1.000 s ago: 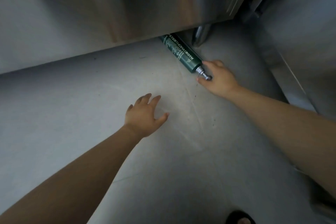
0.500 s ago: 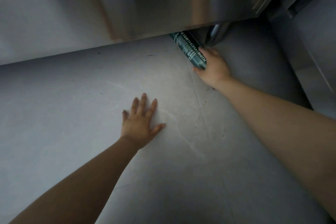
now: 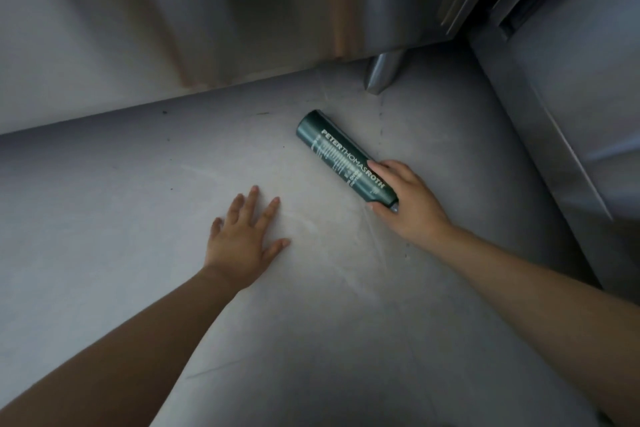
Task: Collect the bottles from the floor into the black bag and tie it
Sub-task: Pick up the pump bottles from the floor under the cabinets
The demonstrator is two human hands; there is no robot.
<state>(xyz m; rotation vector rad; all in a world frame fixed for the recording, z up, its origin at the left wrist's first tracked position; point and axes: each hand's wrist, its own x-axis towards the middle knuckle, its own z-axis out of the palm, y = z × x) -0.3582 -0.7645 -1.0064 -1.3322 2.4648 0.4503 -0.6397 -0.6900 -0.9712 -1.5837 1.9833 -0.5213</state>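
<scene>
Where the dark green bottle (image 3: 341, 158) lies on its side on the floor (image 3: 311, 322), white capitals run along its length: PETER THOMAS ROTH. Finer white print sits beside the brand line; too small to read. Bottle is slim, cylindrical, metallic sheen; flat base points away toward the cabinet, neck end points toward the person.

Right hand (image 3: 410, 203) is closed around the neck end of the bottle, fingers over the top of the barrel, thumb underneath near the floor. Neck and cap mostly hidden by the grip; a bit of grey shows at the thumb.

Left hand (image 3: 242, 239) lies flat, palm down, on the floor, fingers spread wide, holding nothing. It sits to the left of the bottle, apart from it.

Surroundings: brushed steel cabinet front (image 3: 207, 17) fills the upper part of the view, its lower edge raised off the floor. One round metal leg (image 3: 381, 71) stands beyond the bottle's base, not touching it. Second steel unit (image 3: 571, 97) runs along the right side, with a dark gap between the two.

Floor is pale grey, smooth, faintly scuffed, a few dark specks. Light is dim.
</scene>
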